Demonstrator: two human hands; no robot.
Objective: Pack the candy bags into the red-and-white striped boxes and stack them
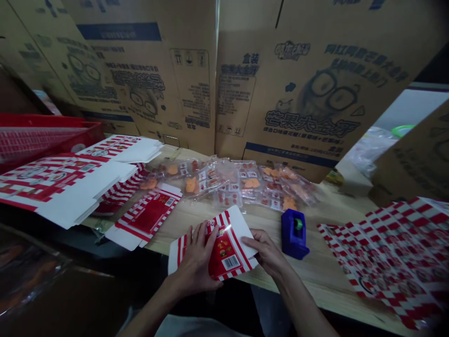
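Observation:
A red and white striped carton [228, 245] with white end flaps is between my hands at the table's front edge. Fingers of my left hand [198, 255] lie spread over its left side, with the thumb hidden along the lower edge, gripping it. At the right end my right hand [264, 248] pinches a white flap [243, 231] between thumb and fingers. Just right of that hand stands a blue tape dispenser [293, 236] with a green roll [298, 224]. To the left lie flat folded cartons [147, 215] of the same red and white print.
Clear plastic packets [224, 180] with orange pieces lie along the back of the wooden table [315, 271]. Tall brown cardboard boxes [196, 70] stand behind. Flat carton stacks [70, 187] and a red basket [91, 131] are left; checkered cartons [396, 257] are right.

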